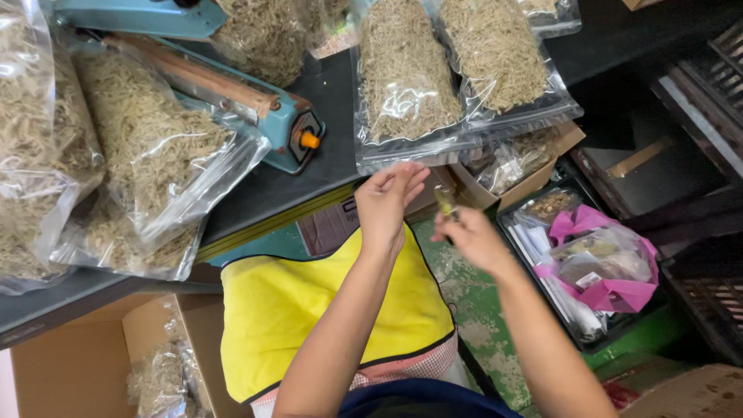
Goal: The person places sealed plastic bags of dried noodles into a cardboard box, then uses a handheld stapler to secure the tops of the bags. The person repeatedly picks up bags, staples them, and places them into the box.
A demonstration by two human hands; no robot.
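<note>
While the left hand (385, 203) hovers open, the right hand (472, 236) pinches a small yellow-green piece (445, 203) beside it.

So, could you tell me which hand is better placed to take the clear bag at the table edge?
Probably the left hand: its fingers already reach the open edge of the bag. The right hand is lower, off the table, and pinches a small item.

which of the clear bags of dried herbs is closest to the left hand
The bag of dried herbs directly above the left hand; its sealed bottom edge nearly meets the fingertips, while the others lie farther off.
</note>
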